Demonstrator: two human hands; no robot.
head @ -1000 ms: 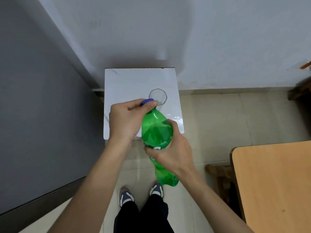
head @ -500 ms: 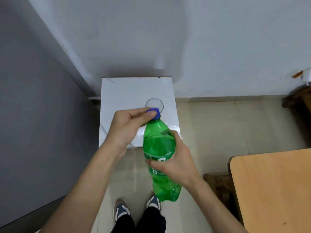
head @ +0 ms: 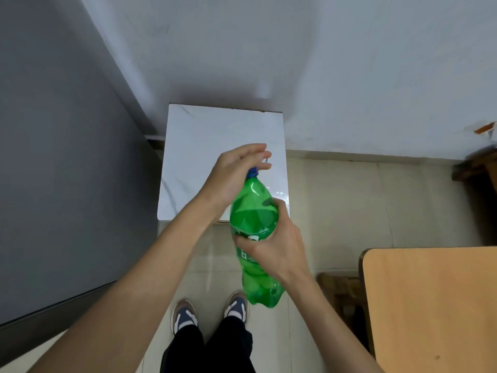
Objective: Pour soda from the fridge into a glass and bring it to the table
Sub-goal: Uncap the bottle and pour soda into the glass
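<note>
A green soda bottle (head: 254, 216) with a blue cap (head: 252, 172) is held upright in front of me, tilted slightly away. My right hand (head: 274, 246) wraps around its middle at the label. My left hand (head: 236, 173) covers the cap from above, fingers curled over it. The clear glass (head: 267, 159) stands on the white marble-top stand (head: 204, 157) and is almost wholly hidden behind my left fingers; only a sliver of rim shows.
A grey fridge side (head: 53, 157) fills the left. A wooden table (head: 430, 305) sits at lower right with a dark stool (head: 341, 289) beside it. A white wall (head: 322, 63) rises behind the stand. My shoes (head: 185, 316) stand on the tiled floor.
My left hand has turned over the cap, fingers now reaching across it and hiding the glass. The bottle stays in my right hand, raised slightly.
</note>
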